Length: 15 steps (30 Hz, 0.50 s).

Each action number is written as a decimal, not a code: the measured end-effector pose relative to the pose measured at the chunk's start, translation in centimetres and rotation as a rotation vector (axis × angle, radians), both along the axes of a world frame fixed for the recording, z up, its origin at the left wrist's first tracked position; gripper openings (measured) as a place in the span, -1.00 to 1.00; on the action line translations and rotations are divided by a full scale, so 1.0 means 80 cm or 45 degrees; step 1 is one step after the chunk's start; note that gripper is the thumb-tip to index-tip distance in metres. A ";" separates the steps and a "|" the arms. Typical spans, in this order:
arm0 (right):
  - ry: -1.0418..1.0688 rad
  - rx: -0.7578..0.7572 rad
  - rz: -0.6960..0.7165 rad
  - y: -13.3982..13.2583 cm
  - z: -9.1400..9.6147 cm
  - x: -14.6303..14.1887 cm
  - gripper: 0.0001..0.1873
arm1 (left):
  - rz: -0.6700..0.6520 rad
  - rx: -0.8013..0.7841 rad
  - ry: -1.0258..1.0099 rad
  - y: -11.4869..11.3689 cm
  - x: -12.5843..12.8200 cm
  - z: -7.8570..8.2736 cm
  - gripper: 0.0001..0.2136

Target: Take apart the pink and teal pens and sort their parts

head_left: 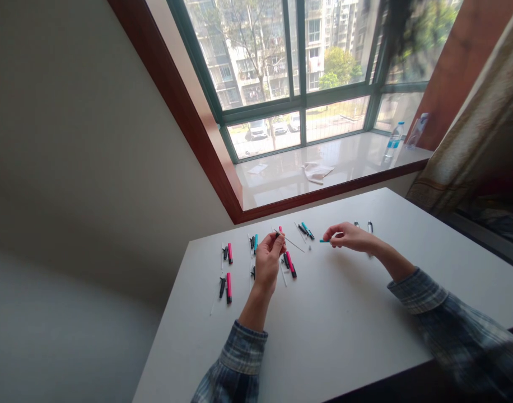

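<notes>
Above the white table (344,330), my left hand (267,260) is closed in a pinch. A thin pen refill (295,244) sticks out of its fingertips to the right, with a small dark part beside the thumb. My right hand (349,236) is closed too, its fingertips around a teal pen barrel (324,241) that points left. Most of that barrel is hidden by the fingers. Close to the left hand lie a pink pen barrel (290,264) and a white refill (284,274). Between the hands are a teal barrel (307,230) and a small grey piece (309,247).
Farther left lie pink barrels (228,288), black clip pieces (222,287) and a teal barrel (256,243). Two pens (369,226) lie behind my right hand. The windowsill (273,187) beyond holds a cloth (318,172) and a water bottle (393,140).
</notes>
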State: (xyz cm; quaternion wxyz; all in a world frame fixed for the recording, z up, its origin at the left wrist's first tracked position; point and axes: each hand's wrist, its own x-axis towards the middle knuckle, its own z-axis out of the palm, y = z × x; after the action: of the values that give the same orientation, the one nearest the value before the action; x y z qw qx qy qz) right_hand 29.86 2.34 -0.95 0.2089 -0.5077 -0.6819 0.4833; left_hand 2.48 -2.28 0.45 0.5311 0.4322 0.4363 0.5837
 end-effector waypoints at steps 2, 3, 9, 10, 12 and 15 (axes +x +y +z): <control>-0.050 0.053 0.008 0.000 -0.002 -0.001 -0.76 | -0.012 0.007 0.021 0.001 0.001 0.000 -0.71; -0.055 0.081 0.030 -0.001 -0.003 -0.001 -0.76 | -0.015 0.008 0.031 0.001 0.001 0.001 -0.71; -0.059 0.156 0.075 -0.008 0.001 -0.003 -0.71 | -0.019 0.009 0.060 0.000 0.001 0.002 -0.72; -0.051 0.152 0.066 -0.009 0.002 -0.004 -0.70 | -0.022 0.011 0.063 0.000 0.001 0.002 -0.72; -0.025 0.154 0.040 -0.010 0.005 -0.005 -0.68 | -0.027 0.013 0.071 -0.001 0.000 0.002 -0.72; 0.027 0.173 0.013 -0.012 0.007 -0.007 -0.66 | -0.024 0.014 0.085 -0.001 0.000 0.001 -0.72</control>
State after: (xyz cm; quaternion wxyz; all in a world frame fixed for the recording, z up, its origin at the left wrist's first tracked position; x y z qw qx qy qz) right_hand 29.27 1.41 -0.36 0.2475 -0.4837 -0.7135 0.4425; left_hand 2.52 -2.38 0.56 0.5194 0.4583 0.4465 0.5664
